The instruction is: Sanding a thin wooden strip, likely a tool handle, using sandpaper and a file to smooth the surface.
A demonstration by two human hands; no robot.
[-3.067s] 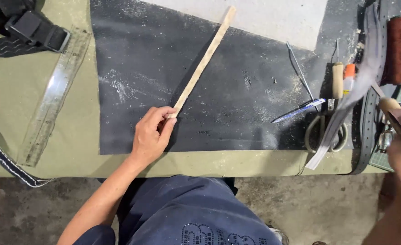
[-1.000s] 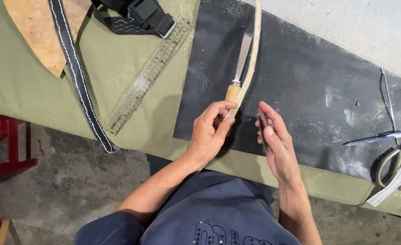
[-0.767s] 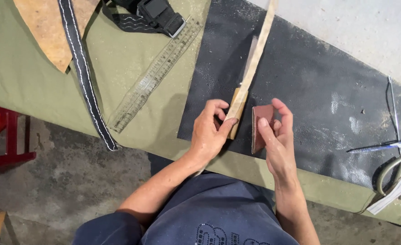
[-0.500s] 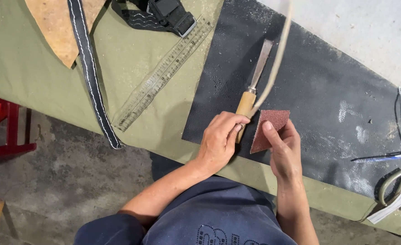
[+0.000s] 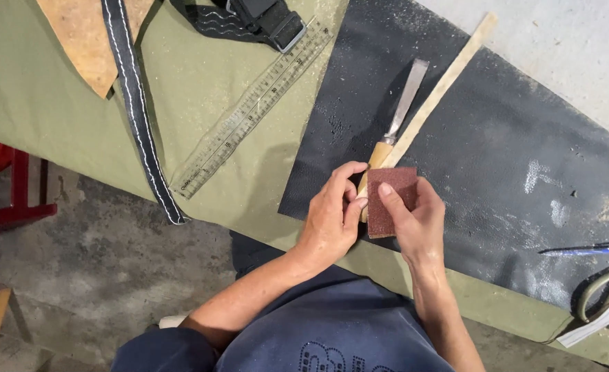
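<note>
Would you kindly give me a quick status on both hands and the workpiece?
Left hand pinching near end of long pale wooden strip. Right hand holding reddish-brown sandpaper sheet at it. Wooden-handled chisel lies alongside, on black mat.

On the surface [image 5: 56, 124] lay a mat [image 5: 511, 165]; a chisel [image 5: 394, 127] and a wooden strip [image 5: 435, 93] lay side by side on it. A ruler [image 5: 253, 110] lay left of the mat, a strap [image 5: 139, 110] further left, and scissors [image 5: 604, 300] at the far right.

Grey concrete floor [image 5: 98, 255] (dusty), red stool [image 5: 5, 189] left.
</note>
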